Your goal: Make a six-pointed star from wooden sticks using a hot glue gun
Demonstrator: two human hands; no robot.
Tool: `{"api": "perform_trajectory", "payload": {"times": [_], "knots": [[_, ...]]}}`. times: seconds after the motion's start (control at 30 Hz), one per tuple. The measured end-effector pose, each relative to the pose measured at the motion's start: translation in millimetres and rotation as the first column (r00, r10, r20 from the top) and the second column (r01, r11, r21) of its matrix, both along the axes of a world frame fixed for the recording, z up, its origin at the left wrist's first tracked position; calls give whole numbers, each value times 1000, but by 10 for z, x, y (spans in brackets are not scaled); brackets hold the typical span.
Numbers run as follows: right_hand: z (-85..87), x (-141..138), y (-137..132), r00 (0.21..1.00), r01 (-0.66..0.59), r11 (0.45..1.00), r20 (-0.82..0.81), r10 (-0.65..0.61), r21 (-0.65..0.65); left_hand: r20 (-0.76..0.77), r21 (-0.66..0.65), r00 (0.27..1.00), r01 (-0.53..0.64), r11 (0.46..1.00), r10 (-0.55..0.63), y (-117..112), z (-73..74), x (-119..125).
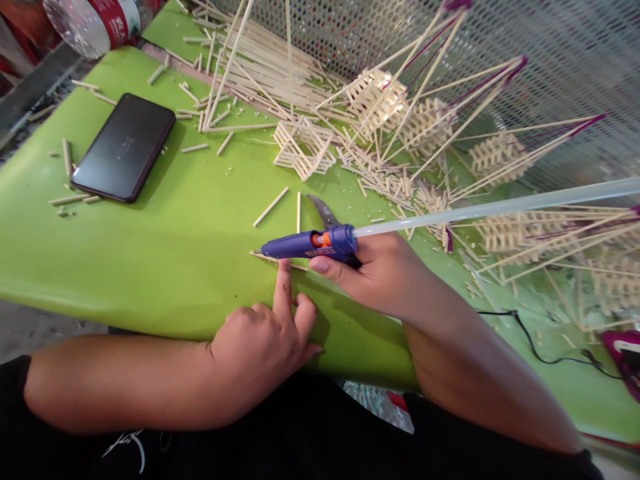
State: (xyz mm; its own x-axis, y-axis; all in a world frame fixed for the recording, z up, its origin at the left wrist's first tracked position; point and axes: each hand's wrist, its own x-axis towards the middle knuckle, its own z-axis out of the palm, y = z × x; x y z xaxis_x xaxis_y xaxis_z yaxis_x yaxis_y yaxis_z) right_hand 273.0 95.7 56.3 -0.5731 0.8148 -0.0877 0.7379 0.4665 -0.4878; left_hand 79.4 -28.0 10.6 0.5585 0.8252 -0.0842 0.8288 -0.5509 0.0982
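Note:
My right hand [385,267] is closed around a blue hot glue gun [295,245], its nozzle pointing left. A long translucent glue stick [480,212] runs out of the gun's back to the right. The nozzle tip meets the left end of a thin wooden stick [299,267] lying on the green surface. With its index finger stretched out, my left hand [270,333] presses on that stick; its other fingers are loosely bent and grip nothing. Just beyond the gun lie two loose wooden sticks [271,207] and a dark curved metal tool [324,210], partly hidden behind the gun.
A black phone [124,147] lies at the left on the green tabletop [200,267]. Farther back are a small stick frame [305,148], a pile of sticks [270,63] and several stick models [425,123] by a perforated metal panel [345,30]. A plastic bottle [93,23] lies top left.

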Motion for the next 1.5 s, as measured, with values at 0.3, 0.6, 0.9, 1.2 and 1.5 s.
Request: {"api": "perform_trajectory", "payload": {"times": [0.3,0.6,0.9,1.2,1.5], "knots": [[21,-47,26,999,-29,999,41,28,34,0,2,1000,-15,1000,15,5,11,9],[49,-66,8,998,-44,999,43,44,-4,-17,-24,1000,8,1000,-9,27,33,17],[30,-74,4,989,-49,997,145,41,51,-1,-30,1000,7,1000,-7,19,37,7],[25,-56,-13,981,-99,984,179,72,148,9,70,1000,-11,997,10,-24,-7,14],[31,-44,-55,978,-144,966,178,106,216,-10,34,1000,7,999,-7,5,13,10]]}}
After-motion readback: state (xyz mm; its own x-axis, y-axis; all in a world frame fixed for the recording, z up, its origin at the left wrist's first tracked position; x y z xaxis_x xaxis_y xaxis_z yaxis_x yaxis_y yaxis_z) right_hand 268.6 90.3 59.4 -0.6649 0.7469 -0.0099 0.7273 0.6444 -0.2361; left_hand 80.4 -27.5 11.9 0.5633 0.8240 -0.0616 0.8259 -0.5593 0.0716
